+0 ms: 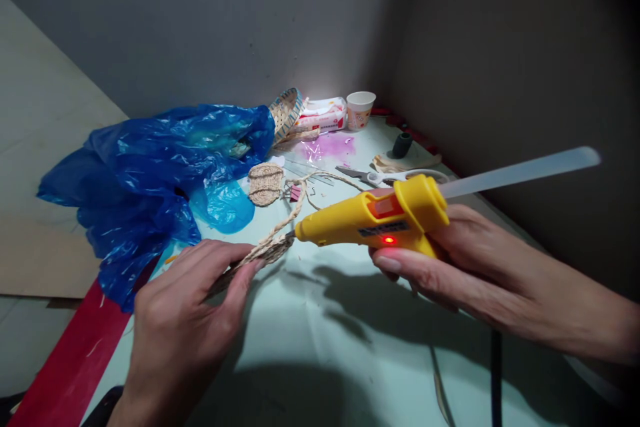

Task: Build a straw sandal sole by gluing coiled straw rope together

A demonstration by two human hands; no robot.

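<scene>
My right hand [450, 273] is wrapped around the handle of a yellow hot glue gun [345, 220]. A red light glows on the gun's side, and a translucent glue stick [525, 170] juts from its back end. Between thumb and fingers, my left hand [195, 300] pinches a flat braided straw piece [273, 248], partly hidden by the hand. The gun's nozzle is at the far edge of this piece; whether it touches, I cannot tell. A strand of twisted cord [295, 210] runs from the straw piece up and back across the table.
A blue plastic bag [165, 153] lies at the left, beside a small woven basket [286, 113]. Further back stand a paper cup [361, 111] and a tissue pack [323, 115]. Scissors [380, 177], a dark thread spool [402, 145] and a woven oval piece [265, 184] lie beyond my hands.
</scene>
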